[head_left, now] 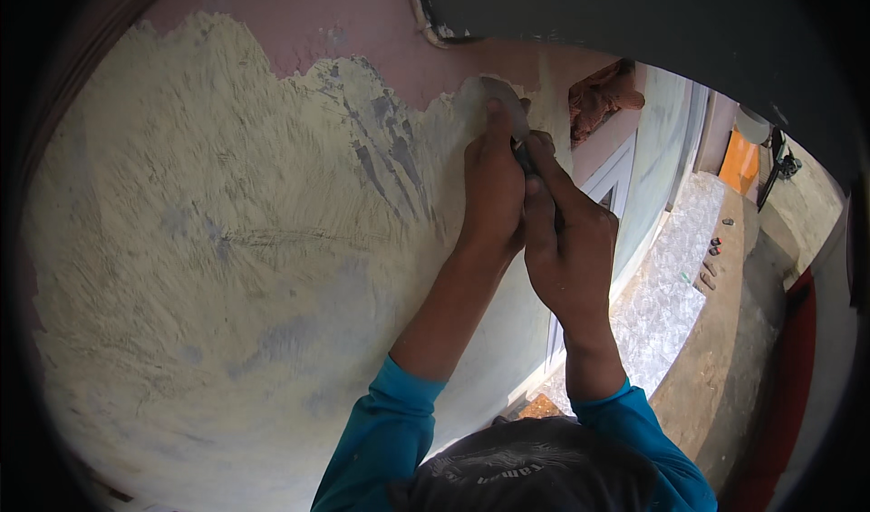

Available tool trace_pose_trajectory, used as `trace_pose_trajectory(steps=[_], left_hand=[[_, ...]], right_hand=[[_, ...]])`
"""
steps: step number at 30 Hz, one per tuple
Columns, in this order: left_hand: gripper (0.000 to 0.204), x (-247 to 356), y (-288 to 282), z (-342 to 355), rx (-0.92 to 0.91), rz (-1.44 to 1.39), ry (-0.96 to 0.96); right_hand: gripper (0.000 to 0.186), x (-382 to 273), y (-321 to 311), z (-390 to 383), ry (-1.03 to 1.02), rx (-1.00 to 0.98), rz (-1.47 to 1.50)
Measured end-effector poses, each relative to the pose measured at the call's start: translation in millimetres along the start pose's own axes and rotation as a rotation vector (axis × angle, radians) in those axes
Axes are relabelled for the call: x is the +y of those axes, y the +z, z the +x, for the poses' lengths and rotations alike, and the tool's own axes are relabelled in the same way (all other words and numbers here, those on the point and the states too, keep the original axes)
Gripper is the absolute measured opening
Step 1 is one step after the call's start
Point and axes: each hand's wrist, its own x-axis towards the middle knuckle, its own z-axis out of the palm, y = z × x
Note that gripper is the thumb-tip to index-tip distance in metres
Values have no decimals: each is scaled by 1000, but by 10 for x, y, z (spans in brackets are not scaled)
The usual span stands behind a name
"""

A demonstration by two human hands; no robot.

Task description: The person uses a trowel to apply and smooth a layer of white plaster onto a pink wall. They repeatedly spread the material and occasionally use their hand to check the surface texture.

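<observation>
My left hand [492, 186] and my right hand [566, 249] are raised close together against a wall. My right hand grips the dark handle of a metal scraper [509, 97], and my left thumb presses on its wide blade, the fingers closed round it. The blade lies at the ragged edge between pink paint [208, 0] and a rough pale, scraped coating [181, 204] with grey patches. Part of the tool is hidden by my fingers.
A dark overhang [616, 4] with a pipe along its edge is above. Right of my hands are a reddish ornament [600, 98] and a white window frame [609, 177]. Below lie pale tiles [662, 276], a walkway with several sandals [709, 278], an orange panel [740, 163] and something red [784, 371].
</observation>
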Motion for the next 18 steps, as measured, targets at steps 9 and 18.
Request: trace_pose_trajectory(steps=[9, 18], left_hand=[[57, 51, 42, -82, 58, 4, -10], [66, 11, -42, 2, 78, 18, 5]], right_hand=[[44, -14, 34, 6, 7, -32, -15], [44, -38, 66, 23, -43, -23, -38]])
